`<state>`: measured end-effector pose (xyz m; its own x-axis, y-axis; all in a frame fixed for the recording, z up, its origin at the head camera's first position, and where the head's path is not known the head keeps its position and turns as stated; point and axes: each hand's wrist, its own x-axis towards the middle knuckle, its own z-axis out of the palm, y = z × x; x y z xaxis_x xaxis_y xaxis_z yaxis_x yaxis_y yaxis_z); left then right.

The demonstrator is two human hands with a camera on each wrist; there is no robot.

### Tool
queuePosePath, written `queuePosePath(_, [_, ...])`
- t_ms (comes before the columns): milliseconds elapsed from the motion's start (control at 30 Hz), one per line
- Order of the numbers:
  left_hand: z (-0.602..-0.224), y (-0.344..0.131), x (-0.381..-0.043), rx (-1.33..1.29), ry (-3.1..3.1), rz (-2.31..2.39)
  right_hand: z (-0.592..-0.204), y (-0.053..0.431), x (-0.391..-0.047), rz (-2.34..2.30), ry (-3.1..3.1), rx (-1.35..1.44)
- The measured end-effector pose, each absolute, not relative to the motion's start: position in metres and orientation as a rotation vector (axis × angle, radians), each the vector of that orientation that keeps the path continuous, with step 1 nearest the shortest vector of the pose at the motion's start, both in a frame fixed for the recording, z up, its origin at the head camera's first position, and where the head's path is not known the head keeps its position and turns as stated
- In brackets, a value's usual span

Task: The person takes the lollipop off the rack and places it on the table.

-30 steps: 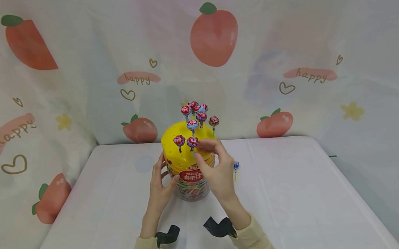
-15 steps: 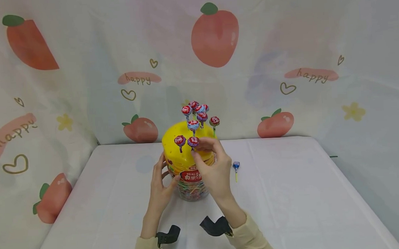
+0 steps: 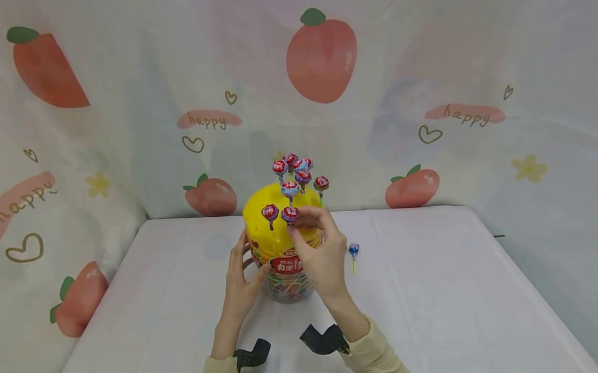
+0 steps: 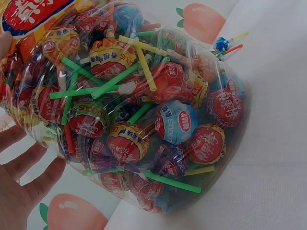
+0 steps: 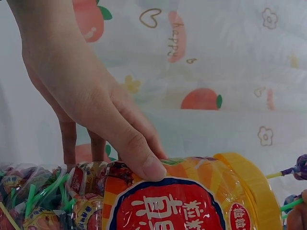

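Note:
A clear jar (image 3: 287, 291) full of wrapped lollipops stands upright, topped by a dome-shaped yellow lid (image 3: 280, 237). Several lollipops (image 3: 303, 177) stick up from the lid. My left hand (image 3: 240, 287) grips the jar's left side, its thumb on the front label (image 5: 158, 203). At the lid's front right, my right hand (image 3: 324, 257) pinches just under the head of a red-and-purple lollipop (image 3: 290, 214); the stick's lower end is hidden. Only fingertips (image 5: 297, 219) of the right hand show in the right wrist view, at the corner beside the lid.
To the right of the jar a blue-wrapped lollipop (image 3: 354, 250) lies on the white tablecloth (image 3: 434, 292). A second, red stick shows beside it in the left wrist view. Behind the table hangs a curtain (image 3: 398, 54) printed with fruit.
My right hand has shifted slightly left, its thumb now closed in on the front lollipop. The left hand and the jar have stayed in place.

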<state>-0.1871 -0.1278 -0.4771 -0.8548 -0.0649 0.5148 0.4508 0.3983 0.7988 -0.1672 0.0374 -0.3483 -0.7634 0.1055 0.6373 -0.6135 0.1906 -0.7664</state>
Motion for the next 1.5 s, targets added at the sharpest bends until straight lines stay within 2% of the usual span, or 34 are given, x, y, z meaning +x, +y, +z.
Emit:
queuePosePath(833, [-0.476,-0.128,-0.184,-0.338,-2.196,-1.447,-0.337,0.054,-0.159,1.757,-1.836,0.466])
queuePosePath(1200, [-0.476,-0.128,-0.185,-0.331,-2.207,-1.444,-0.353,0.073,-0.159,1.779,-1.842,0.416])
queuePosePath(1500, [-0.476,-0.128,-0.185,-0.337,-2.205,-1.45,-0.371,0.093,-0.163,1.824,-1.865,0.241])
